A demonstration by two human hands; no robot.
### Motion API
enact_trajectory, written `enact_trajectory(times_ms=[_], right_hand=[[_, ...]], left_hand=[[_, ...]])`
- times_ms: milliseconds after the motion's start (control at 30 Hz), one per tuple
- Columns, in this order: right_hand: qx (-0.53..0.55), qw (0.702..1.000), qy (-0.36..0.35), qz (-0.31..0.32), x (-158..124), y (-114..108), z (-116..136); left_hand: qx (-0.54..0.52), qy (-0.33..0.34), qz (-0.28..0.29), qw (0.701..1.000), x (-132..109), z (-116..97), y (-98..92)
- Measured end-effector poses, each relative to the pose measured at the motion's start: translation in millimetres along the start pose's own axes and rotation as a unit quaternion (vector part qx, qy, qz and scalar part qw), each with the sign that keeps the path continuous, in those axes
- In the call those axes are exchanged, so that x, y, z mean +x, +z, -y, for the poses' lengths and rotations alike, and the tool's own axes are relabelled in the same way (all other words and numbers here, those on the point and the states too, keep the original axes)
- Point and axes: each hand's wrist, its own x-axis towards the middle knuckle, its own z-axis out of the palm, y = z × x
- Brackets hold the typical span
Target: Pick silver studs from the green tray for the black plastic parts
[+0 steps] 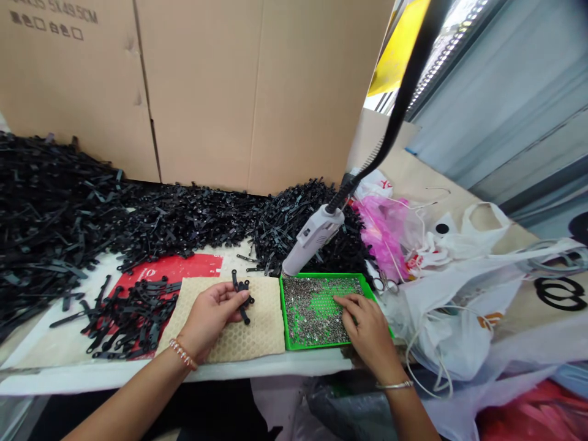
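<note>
Cluttered bench, black strips in left grip

A big cardboard box stood at the back. A huge heap of black strips lay before it. Pink bag and white bags sat beside small scissors.

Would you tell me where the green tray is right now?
The green tray sits centre-right on the table, beside the beige mat, under the right hand.
</note>
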Motion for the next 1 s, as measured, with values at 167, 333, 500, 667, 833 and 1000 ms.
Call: enact_trajectory(times_ms=[167, 333, 500, 667, 833, 1000], right_hand=[[0.019, 1.000, -0.004, -0.022, -1.8, 1.4, -2.9], [0.010, 1.000, -0.008, -0.019, 0.5, 2.2, -0.8], [0.023, 1.000, -0.001, -0.002, -1.6, -0.8, 0.0], [0.008, 1.000, -0.006, -0.006, 0.3, -0.8, -1.7], [-0.058, 0.997, -0.014, 0.042, 5.5, -0.8, -0.1], [-0.088, 0.995, -0.007, 0.040, 3.5, -2.6, -0.9]], left_hand=[[0.006, 0.002, 0.002, 1.000, 1.2, 1.8, -0.4], [0.000, 0.005, 0.004, 1.000, 1.6, 2.8, -0.6], [-0.004, 0.006, -0.001, 1.000, 0.7, 2.7, -0.7], [-0.002, 0.009, 0.002, 1.000, 1.4, 4.8, -1.6], [0.001, 0.007, -0.005, 1.000, 2.2, 5.2, -1.2], [0.001, 0.007, -0.004, 1.000, 1.8, 4.4, 0.0]])
